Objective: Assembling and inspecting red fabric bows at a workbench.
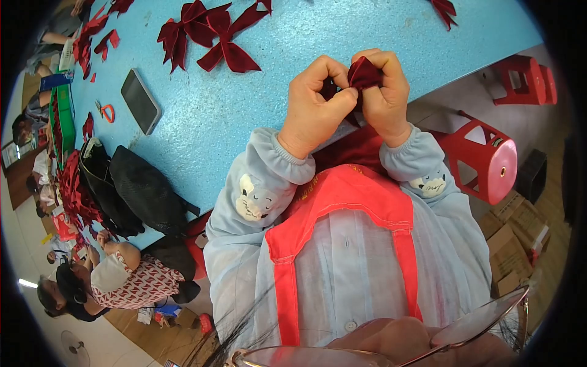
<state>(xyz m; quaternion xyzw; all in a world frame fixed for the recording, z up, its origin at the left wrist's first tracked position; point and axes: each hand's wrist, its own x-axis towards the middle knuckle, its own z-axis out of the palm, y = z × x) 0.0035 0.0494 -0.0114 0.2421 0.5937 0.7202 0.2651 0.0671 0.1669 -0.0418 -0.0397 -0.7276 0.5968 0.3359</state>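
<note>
Above the table's near edge, both hands pinch a dark red velvet bow (pixel 365 73) between them. My left hand (pixel 317 105) is closed, thumb and forefinger pressing at the bow's middle. From the other side my right hand (pixel 391 96) grips a loop of it, fingers curled behind. Part of the bow is covered by the fingers, so its knot cannot be made out. Finished-looking velvet bows (pixel 227 49) lie farther off on the blue table (pixel 202 116), beyond my left hand. Another dark red bow (pixel 444 11) rests at the far right.
Left on the table lie a phone (pixel 141 101), orange-handled scissors (pixel 107 112), a black bag (pixel 143 186), a green bin (pixel 63 119) and heaped red ribbon (pixel 76 189). Co-workers sit along the left, one in a patterned top (pixel 137 284). Red stools (pixel 480 159) and cardboard boxes (pixel 513 244) stand right.
</note>
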